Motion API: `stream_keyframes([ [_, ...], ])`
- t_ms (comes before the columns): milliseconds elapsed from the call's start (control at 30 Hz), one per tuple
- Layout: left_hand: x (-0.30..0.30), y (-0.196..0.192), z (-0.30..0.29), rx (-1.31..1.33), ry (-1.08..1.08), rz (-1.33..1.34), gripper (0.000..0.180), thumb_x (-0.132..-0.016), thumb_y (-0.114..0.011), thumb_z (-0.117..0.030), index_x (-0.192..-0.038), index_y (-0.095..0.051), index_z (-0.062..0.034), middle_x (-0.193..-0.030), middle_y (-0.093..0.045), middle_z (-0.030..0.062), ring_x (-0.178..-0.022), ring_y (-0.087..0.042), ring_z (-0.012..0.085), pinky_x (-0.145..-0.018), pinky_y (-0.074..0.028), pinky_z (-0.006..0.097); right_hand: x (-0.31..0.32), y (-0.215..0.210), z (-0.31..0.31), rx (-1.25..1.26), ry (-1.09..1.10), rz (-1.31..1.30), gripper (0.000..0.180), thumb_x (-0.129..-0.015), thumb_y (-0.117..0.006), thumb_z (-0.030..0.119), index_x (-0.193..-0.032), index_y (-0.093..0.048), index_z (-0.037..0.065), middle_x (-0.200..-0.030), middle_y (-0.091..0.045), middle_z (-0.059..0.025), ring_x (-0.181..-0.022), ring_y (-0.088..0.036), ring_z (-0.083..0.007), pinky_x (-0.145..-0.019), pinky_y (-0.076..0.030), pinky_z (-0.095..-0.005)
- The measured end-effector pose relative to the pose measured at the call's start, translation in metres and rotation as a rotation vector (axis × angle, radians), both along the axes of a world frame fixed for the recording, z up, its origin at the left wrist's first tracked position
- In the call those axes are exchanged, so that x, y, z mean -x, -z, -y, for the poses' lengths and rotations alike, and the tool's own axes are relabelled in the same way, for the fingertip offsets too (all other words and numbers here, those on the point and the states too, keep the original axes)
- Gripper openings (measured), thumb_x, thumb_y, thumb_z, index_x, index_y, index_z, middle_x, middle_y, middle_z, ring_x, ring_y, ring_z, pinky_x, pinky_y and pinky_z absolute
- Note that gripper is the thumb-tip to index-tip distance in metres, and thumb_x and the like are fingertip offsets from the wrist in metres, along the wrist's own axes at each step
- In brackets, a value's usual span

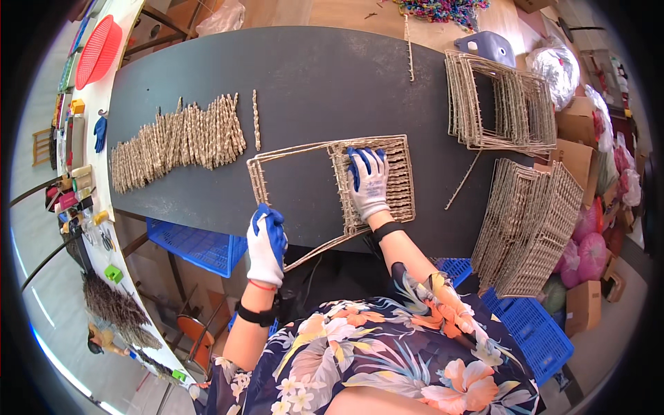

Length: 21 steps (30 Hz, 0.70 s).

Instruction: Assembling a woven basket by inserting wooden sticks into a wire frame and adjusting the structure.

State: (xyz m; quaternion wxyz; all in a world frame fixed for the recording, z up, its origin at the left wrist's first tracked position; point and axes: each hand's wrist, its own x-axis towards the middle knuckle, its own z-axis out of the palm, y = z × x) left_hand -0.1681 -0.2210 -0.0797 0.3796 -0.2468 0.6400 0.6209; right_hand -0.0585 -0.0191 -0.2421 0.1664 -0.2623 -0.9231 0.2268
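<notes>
A rectangular frame [290, 147], wrapped in tan cord, lies on the dark table before me, its right part filled by rows of twisted cord strips [400, 176]. My left hand [267, 242], in a white glove with blue coated fingers, is closed round the frame's near left corner. Gloved the same way, my right hand [369, 183] rests on the cord rows with its fingers spread. What lies under the palm is hidden. Left of the frame, many loose twisted cord strips [180, 138] lie side by side, with one single strip [256, 121] a little apart from them.
Stacked bare frames [460, 97] stand at the table's far right, above a stack of woven panels [529, 228] near the right edge. Blue crates [197, 242] sit below the table. A red basket [99, 52] is at the far left; cartons [583, 308] stand right.
</notes>
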Motion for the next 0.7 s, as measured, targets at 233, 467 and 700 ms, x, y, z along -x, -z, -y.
stream_keyframes([
  [233,0.008,0.046,0.02,0.084,-0.009,0.098,0.034,-0.106,-0.05,-0.039,-0.084,-0.056,-0.014,-0.054,-0.037,-0.0068,-0.04,-0.035,0.0073,-0.039,-0.027,0.025,0.001,-0.009,-0.004,0.108,0.038,-0.174,0.043,-0.09,-0.062,0.011,-0.133,-0.061,0.01,-0.131,-0.059,-0.0116,-0.131,-0.049,-0.0317,-0.12,-0.028,-0.0521],
  [467,-0.007,0.011,0.006,0.13,0.13,-0.15,0.019,-0.106,-0.048,-0.023,-0.101,-0.06,-0.0094,-0.076,-0.056,-0.0006,-0.06,-0.046,0.006,-0.052,-0.038,0.023,0.006,-0.01,0.001,-0.046,-0.058,0.194,0.058,-0.089,-0.06,0.019,-0.146,-0.052,0.014,-0.151,-0.049,-0.0058,-0.14,-0.041,-0.0291,-0.123,-0.017,-0.0559],
  [700,-0.044,-0.055,-0.011,0.219,0.594,-0.497,0.022,-0.105,-0.044,-0.016,-0.096,-0.059,-0.0025,-0.077,-0.059,0.0068,-0.065,-0.051,0.0145,-0.065,-0.043,0.031,0.012,0.009,0.003,-0.043,0.0,0.373,0.051,-0.092,-0.056,0.025,-0.143,-0.055,0.017,-0.151,-0.046,-0.0044,-0.14,-0.039,-0.0276,-0.122,-0.018,-0.0547],
])
